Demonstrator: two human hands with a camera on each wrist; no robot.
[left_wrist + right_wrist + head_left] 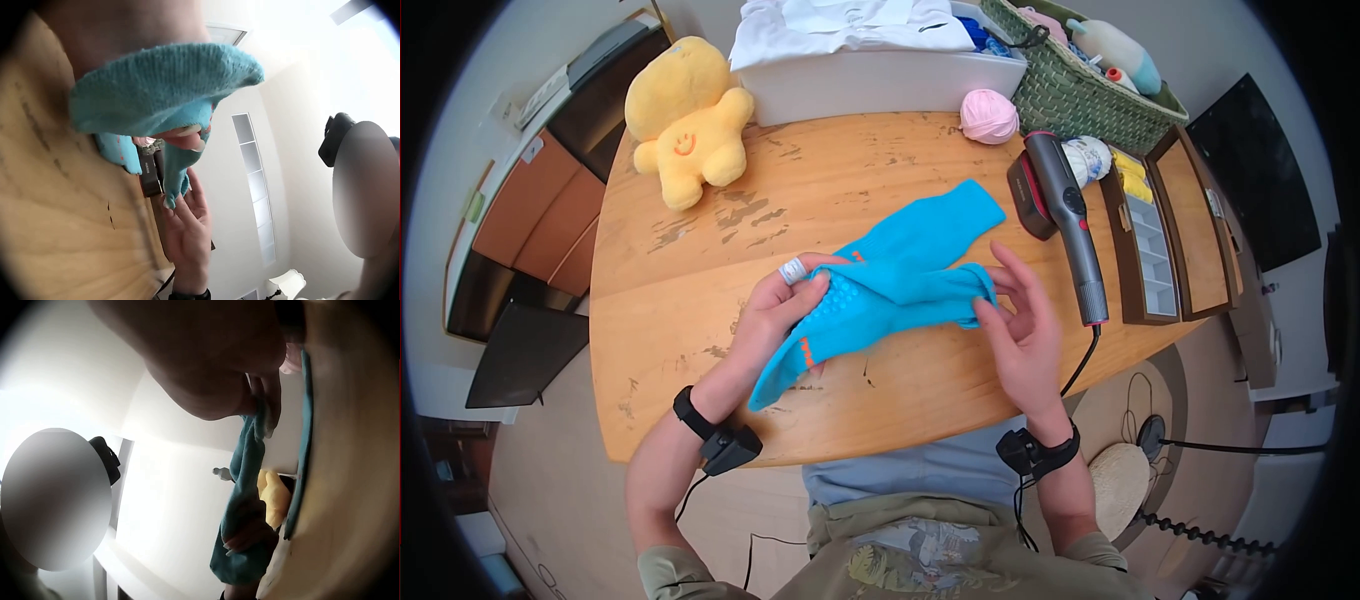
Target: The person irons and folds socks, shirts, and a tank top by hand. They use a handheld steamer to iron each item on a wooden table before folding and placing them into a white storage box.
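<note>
A bright blue sock (890, 305) with raised grip dots and orange markings stretches between both hands above the table. My left hand (775, 305) grips it near one end, thumb on top and fingers beneath; that end droops past the wrist and looks ribbed in the left wrist view. At the other end, my right hand (1025, 345) pinches the sock's edge between thumb and fingers. A matching second sock (940, 225) lies flat on the table just behind. In the right wrist view the held sock (244, 487) hangs lengthwise from the right fingertips down to the left hand.
On the wooden table (670, 340), a yellow plush toy (690, 130) sits back left. Behind are a white bin (850, 85) of clothes and a green basket (1060, 85). Pink yarn (989, 117), a corded handheld appliance (1065, 210) and an open compartment box (1150, 250) stand right.
</note>
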